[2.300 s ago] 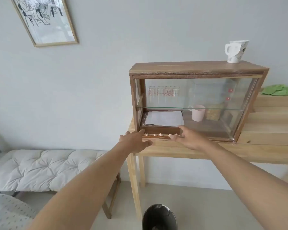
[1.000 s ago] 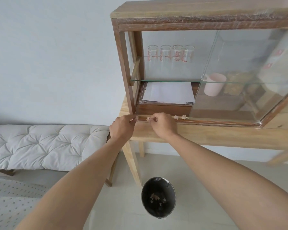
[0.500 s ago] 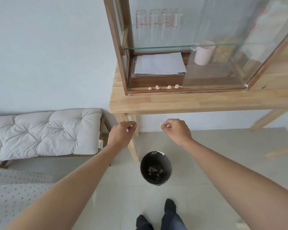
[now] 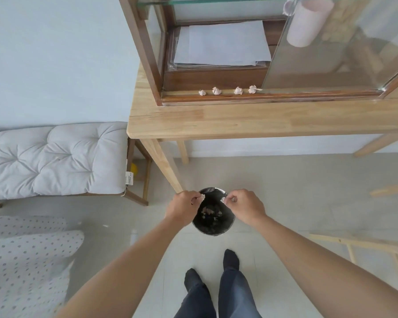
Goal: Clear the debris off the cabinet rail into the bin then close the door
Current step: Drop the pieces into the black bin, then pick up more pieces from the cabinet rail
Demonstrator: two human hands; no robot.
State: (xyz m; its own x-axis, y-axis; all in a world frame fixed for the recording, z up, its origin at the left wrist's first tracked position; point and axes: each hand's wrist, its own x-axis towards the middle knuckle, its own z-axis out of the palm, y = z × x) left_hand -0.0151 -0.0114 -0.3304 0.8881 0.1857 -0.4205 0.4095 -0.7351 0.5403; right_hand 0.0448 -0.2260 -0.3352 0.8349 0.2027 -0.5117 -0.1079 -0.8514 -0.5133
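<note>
Both of my hands hover over the round black bin [image 4: 213, 228] on the floor. My left hand [image 4: 183, 207] pinches a small pale crumpled scrap [image 4: 202, 197] at the bin's left rim. My right hand [image 4: 245, 206] pinches another scrap [image 4: 223, 199] at the right rim. Several pale scraps [image 4: 227, 90] lie in a row on the cabinet rail [image 4: 285, 95] above. The glass sliding door [image 4: 331, 42] stands to the right, leaving the left half of the wooden cabinet [image 4: 145, 51] open. Debris lies inside the bin.
The cabinet sits on a light wooden table [image 4: 239, 120] whose leg [image 4: 163, 166] comes down beside the bin. A cushioned bench [image 4: 55, 159] stands left. White paper [image 4: 223, 44] and a pink mug [image 4: 306, 21] are inside the cabinet. My feet [image 4: 211, 269] are below the bin.
Both hands came down from the rail, each pinching a scrap, and now sit over the bin. My view tilted down toward the floor.
</note>
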